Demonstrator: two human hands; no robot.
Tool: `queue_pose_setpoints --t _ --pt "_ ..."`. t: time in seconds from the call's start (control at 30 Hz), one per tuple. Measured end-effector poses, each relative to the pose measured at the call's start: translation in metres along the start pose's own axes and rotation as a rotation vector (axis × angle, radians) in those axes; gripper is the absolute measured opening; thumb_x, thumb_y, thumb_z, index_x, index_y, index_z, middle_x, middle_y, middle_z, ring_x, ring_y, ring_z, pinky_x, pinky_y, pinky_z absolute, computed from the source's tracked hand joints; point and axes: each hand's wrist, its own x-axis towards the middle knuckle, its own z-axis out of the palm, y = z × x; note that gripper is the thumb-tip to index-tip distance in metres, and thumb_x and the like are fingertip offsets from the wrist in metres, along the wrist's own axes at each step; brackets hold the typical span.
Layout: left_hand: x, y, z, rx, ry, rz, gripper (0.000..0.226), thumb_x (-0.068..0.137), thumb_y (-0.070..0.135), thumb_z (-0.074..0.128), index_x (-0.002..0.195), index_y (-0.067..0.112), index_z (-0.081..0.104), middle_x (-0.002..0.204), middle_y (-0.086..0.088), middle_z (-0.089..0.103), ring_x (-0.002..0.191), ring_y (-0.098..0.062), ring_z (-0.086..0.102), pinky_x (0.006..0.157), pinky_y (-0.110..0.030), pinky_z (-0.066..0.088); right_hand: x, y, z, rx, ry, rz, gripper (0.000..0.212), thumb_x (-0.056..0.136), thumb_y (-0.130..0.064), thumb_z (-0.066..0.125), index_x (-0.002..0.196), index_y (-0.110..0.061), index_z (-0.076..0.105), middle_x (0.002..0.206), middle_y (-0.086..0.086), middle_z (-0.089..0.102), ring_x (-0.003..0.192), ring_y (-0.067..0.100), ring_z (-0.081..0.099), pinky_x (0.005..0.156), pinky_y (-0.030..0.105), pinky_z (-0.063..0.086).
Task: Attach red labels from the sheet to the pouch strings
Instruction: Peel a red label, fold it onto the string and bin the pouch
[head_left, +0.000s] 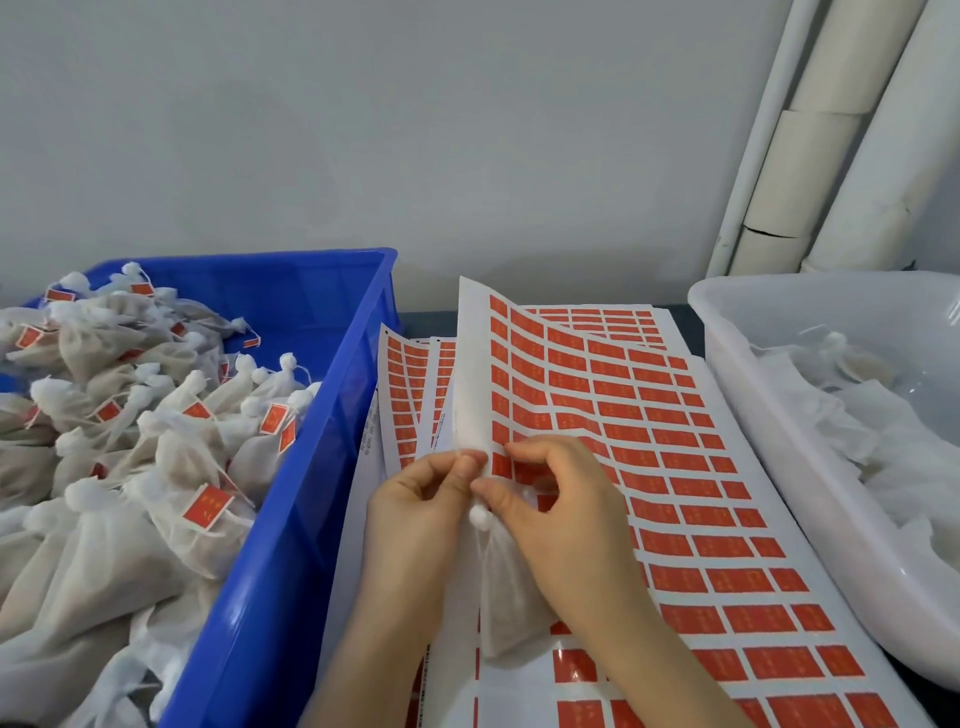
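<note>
A white sheet of red labels (649, 447) lies across the table, its left edge lifted and curled up. My left hand (415, 514) pinches that lifted edge near the bottom of the curl. My right hand (561, 514) holds a white mesh pouch (506, 597) against the sheet, fingertips at a red label by the edge. The pouch's knotted top (480, 517) sits between my two hands and its body hangs below them. The pouch string is too thin to make out.
A blue crate (322, 415) on the left holds several white pouches with red labels (208, 506) on their strings. More label sheets (405, 395) lie under the top one. A white tub (769, 415) with unlabelled pouches stands on the right. White pipes rise at the back right.
</note>
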Motion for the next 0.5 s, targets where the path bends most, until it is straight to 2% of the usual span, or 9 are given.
queue_pose_setpoints --t 0.17,0.23,0.4,0.5 --pt "-0.0015 0.0011 0.0041 0.037 -0.009 0.041 0.013 0.078 0.028 0.064 0.085 0.02 0.072 0.088 0.005 0.074 0.09 -0.013 0.069 0.071 -0.023 0.056 -0.0016 0.0053 0.0 0.139 0.026 0.05 0.019 0.077 -0.035 0.071 0.093 -0.027 0.064 0.092 -0.019 0.06 0.089 -0.01 0.054 0.072 0.001 0.042" --pt "-0.0025 0.001 0.0054 0.064 -0.004 0.045 0.011 0.084 0.023 0.063 0.088 0.018 0.072 0.089 0.004 0.074 0.092 -0.015 0.068 0.074 -0.025 0.057 -0.0018 0.006 -0.0009 0.189 0.008 0.077 0.014 0.078 -0.032 0.07 0.091 -0.029 0.065 0.09 -0.019 0.062 0.088 -0.011 0.055 0.071 0.002 0.043" --pt "-0.0035 0.0014 0.0072 0.081 0.003 0.033 0.011 0.084 0.022 0.064 0.089 0.017 0.073 0.092 0.003 0.073 0.095 -0.017 0.067 0.083 -0.035 0.056 -0.0021 0.0063 -0.0042 0.254 -0.021 0.096 0.008 0.083 -0.029 0.067 0.091 -0.028 0.068 0.088 -0.017 0.064 0.085 -0.01 0.057 0.069 0.003 0.044" --pt "-0.0038 0.002 0.0072 0.092 0.009 0.036 0.011 0.083 0.023 0.065 0.088 0.018 0.073 0.092 0.004 0.073 0.094 -0.017 0.068 0.081 -0.034 0.057 -0.003 0.0061 -0.0049 0.22 -0.017 0.063 0.007 0.085 -0.028 0.064 0.09 -0.028 0.067 0.088 -0.019 0.064 0.085 -0.01 0.057 0.07 0.002 0.043"
